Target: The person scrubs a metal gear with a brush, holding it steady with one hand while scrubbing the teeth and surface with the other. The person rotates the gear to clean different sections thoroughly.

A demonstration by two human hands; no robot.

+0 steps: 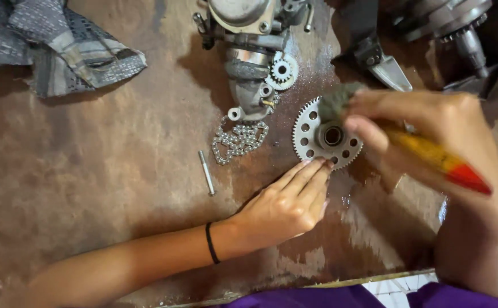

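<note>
large toothed gear [317, 137] flat on the wet brown tabletop [89, 171], pinned at its lower edge by flat open left hand [286, 205]; right hand [431, 131] closed round a yellow-red-handled brush [437, 159], bristles at the hub; looks mid-cleaning, teeth still to do; chain [238, 141], bolt [206, 173], small gear [283, 71] untouched nearby

A worn brown surface [89, 171] fills nearly the whole frame, its face scuffed, stained and mottled with paler patches toward the lower left. Wet or oily sheen glints at the centre and lower right, catching light from above. A crumpled grey patterned cloth [60, 45] lies in the upper left corner. Along the bottom edge, right of centre, a pale strip of what may be tiled floor [394, 285] shows beyond the surface's edge.
</note>
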